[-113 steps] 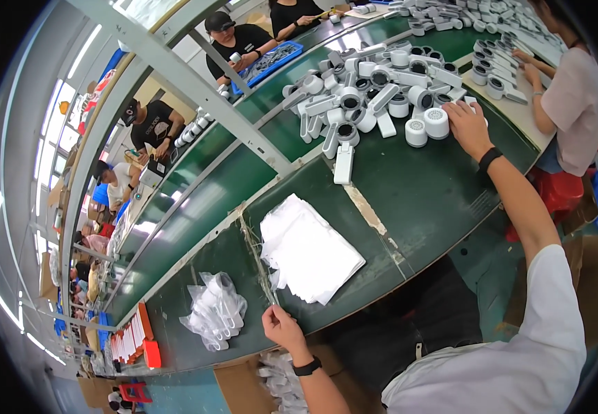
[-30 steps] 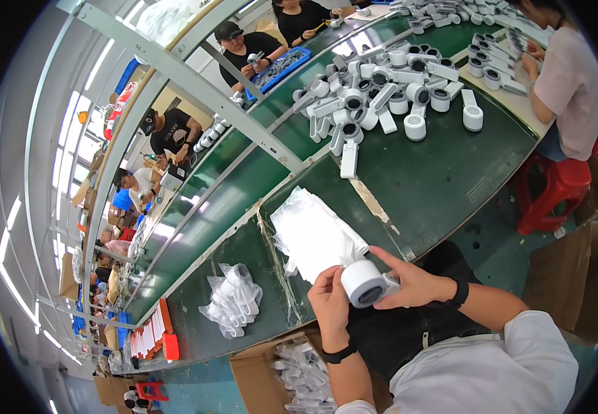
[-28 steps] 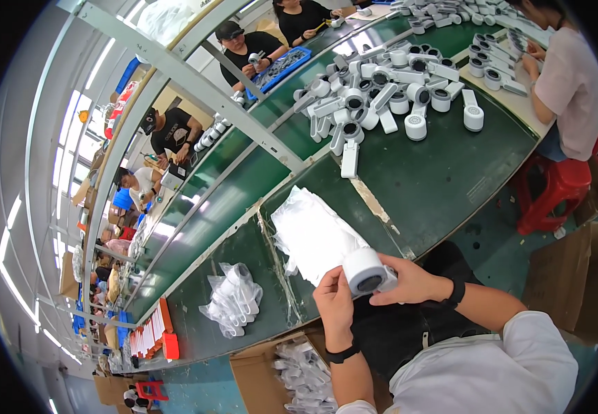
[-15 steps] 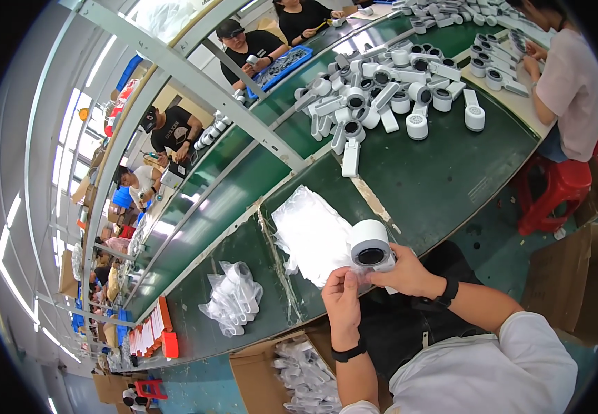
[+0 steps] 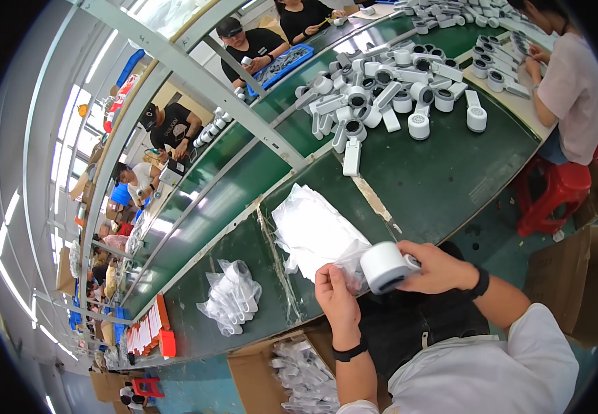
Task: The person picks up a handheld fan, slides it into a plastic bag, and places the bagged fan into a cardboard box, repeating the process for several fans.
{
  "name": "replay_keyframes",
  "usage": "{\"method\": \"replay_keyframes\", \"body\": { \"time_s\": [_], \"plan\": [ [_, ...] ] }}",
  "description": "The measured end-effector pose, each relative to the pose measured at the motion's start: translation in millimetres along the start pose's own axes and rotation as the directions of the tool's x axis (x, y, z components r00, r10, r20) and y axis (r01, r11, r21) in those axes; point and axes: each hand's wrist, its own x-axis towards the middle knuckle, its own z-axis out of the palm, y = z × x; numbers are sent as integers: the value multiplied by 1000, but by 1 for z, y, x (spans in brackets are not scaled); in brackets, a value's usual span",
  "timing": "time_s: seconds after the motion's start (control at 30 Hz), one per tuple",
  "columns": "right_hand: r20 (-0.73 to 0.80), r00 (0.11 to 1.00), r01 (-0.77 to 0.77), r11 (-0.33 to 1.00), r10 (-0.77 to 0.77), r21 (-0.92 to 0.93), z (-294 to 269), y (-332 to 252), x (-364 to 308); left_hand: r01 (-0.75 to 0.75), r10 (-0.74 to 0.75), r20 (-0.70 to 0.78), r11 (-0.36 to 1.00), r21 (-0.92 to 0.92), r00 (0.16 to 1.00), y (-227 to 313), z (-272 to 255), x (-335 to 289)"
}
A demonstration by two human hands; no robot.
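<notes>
My right hand (image 5: 437,269) is closed around a white handheld device (image 5: 383,265) with a drum-shaped head and a dark round opening. The head is tilted and points left; the handle is mostly hidden by my fingers. Beside it, my left hand (image 5: 338,301) pinches the edge of a clear plastic bag (image 5: 354,261), close to the device's head. Just beyond both hands lies a stack of thin, whitish plastic bags (image 5: 313,228) on the green table. Whether the pinched bag is fully off the stack I cannot tell.
Several bagged devices (image 5: 231,298) lie at the left. A large heap of unbagged devices (image 5: 382,90) covers the far table. An open carton (image 5: 261,376) below holds bagged ones. A metal frame post (image 5: 230,110) crosses the left. A co-worker (image 5: 568,90) sits right, by a red stool (image 5: 553,196).
My right hand has drawn the device slightly right and nearer, tilting its head. My left hand has shifted slightly left, and more of the clear bag shows between the hands.
</notes>
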Motion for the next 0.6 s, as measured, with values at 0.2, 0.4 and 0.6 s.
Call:
{"method": "replay_keyframes", "body": {
  "time_s": [0.2,0.4,0.6],
  "plan": [
    [448,869,-156,975,211,-158,-20,-11,2,-81,52,107,951,298,993,14,13,-1],
    [628,674,-410,904,389,-120,-13,-4,24,-142,31,276,909,392,961,23,1,3],
    [450,780,-509,859,435,50,16,13,12,-581,304,505,555,595,808,25,13,0]
  ]
}}
